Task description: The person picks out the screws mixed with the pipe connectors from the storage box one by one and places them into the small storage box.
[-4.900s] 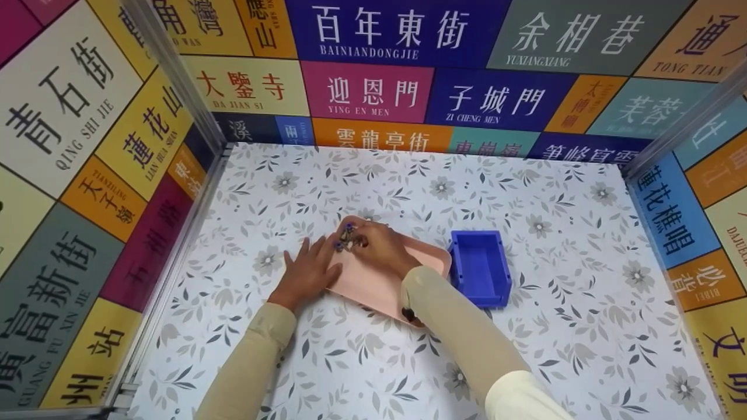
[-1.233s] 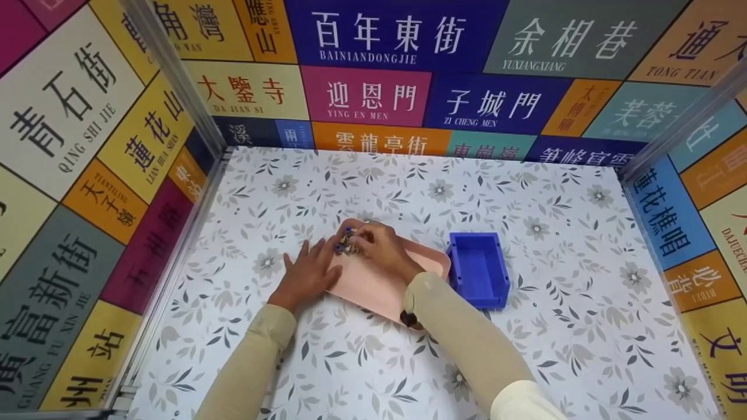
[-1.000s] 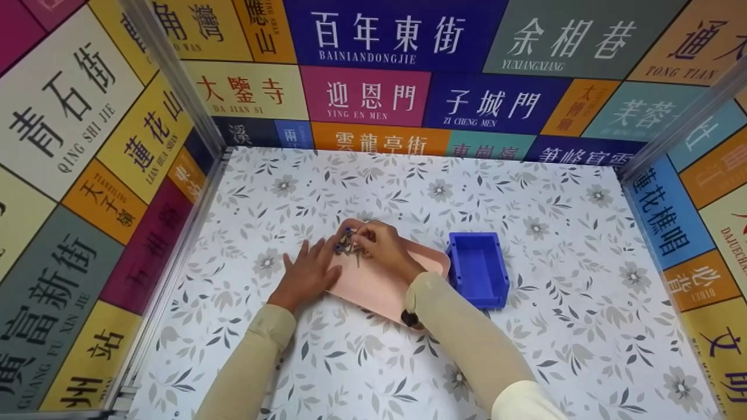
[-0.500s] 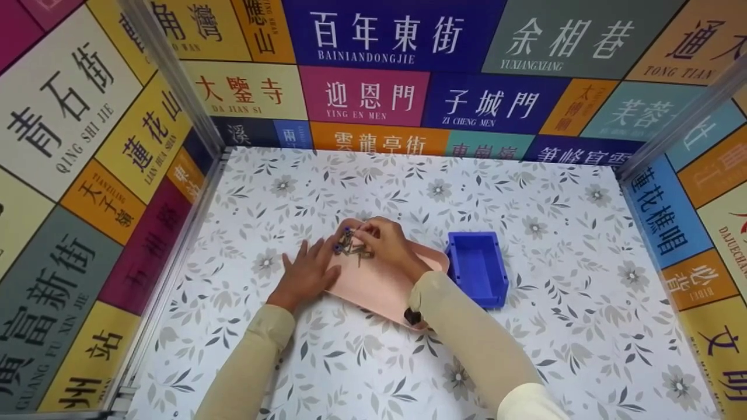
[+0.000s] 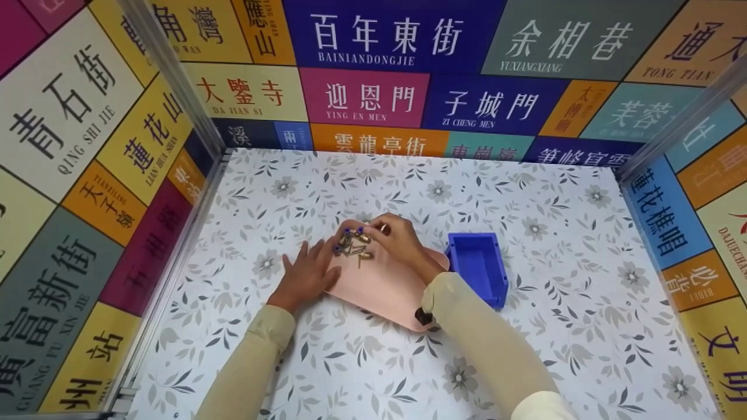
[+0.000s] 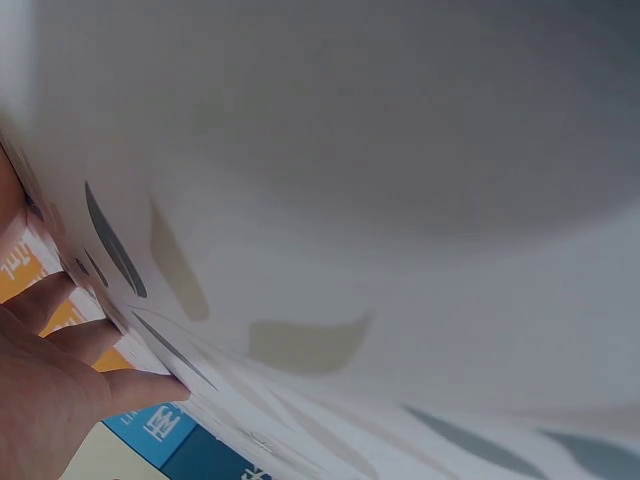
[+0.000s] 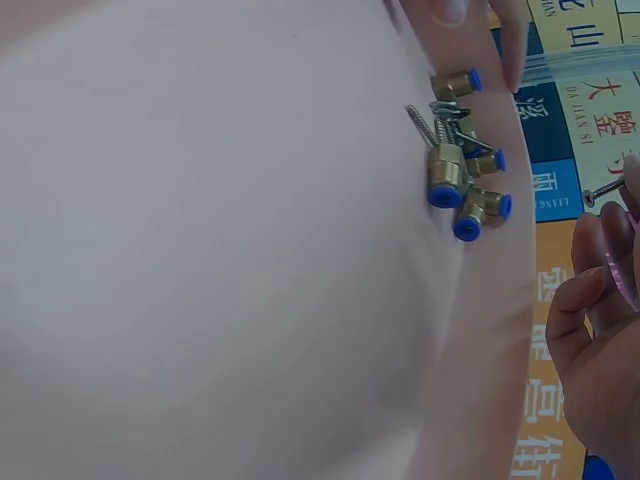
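Note:
A pink tray [image 5: 373, 286] lies tilted across the table, with a small pile of brass push-in fittings [image 7: 446, 172] with blue rings and metal screws [image 7: 420, 124] near its far left corner. My right hand [image 5: 398, 238] is just right of the pile, pinching one screw [image 7: 604, 191] between thumb and fingertips, as the right wrist view shows. My left hand [image 5: 308, 272] rests with spread fingers at the tray's left edge, partly on the table. In the left wrist view the left hand's fingers [image 6: 82, 343] are seen against the floral surface.
Close to the tray's right side stands a blue plastic bin [image 5: 478, 269], its near right part beside my right forearm. A white floral cover [image 5: 560, 338] lies over the table. Walls with coloured street-name panels [image 5: 366, 96] enclose the back and both sides.
My right hand has drawn away from the pile, up and to the right, with a screw in its fingers. More fittings and screws now show. The left hand has stayed put.

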The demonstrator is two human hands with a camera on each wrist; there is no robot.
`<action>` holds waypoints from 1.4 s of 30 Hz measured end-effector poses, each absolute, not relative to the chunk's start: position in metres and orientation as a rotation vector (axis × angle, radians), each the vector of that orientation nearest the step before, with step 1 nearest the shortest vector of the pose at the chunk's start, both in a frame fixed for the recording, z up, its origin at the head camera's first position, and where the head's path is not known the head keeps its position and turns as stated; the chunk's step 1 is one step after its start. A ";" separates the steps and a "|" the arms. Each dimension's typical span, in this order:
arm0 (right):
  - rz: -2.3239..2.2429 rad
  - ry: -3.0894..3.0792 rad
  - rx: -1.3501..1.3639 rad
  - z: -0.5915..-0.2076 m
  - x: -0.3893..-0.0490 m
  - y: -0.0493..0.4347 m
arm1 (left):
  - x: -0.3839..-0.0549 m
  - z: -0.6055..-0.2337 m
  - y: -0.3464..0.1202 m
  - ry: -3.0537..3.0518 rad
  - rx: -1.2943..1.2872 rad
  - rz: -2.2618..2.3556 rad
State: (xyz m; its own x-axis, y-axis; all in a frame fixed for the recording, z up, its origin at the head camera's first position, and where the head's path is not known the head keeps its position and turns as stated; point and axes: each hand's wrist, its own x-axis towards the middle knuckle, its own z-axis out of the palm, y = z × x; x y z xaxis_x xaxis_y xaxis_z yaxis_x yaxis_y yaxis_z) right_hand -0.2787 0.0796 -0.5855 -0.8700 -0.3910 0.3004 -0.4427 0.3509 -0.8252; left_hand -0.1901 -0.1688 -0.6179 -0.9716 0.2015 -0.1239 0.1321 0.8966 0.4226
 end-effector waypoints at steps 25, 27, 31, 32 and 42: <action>1.526 -2.426 0.649 -0.537 -0.269 0.156 | -0.191 -0.618 -0.167 2.877 0.224 0.583; 1.512 -2.412 0.623 -0.535 -0.268 0.164 | -0.191 -0.618 -0.168 2.886 0.236 0.596; 1.478 -2.407 0.623 -0.544 -0.274 0.189 | -0.191 -0.618 -0.167 2.890 0.256 0.607; 1.477 -2.407 0.619 -0.544 -0.274 0.196 | -0.192 -0.618 -0.167 2.892 0.257 0.608; 1.398 -2.468 0.479 -0.545 -0.268 0.247 | -0.191 -0.618 -0.167 2.871 0.230 0.621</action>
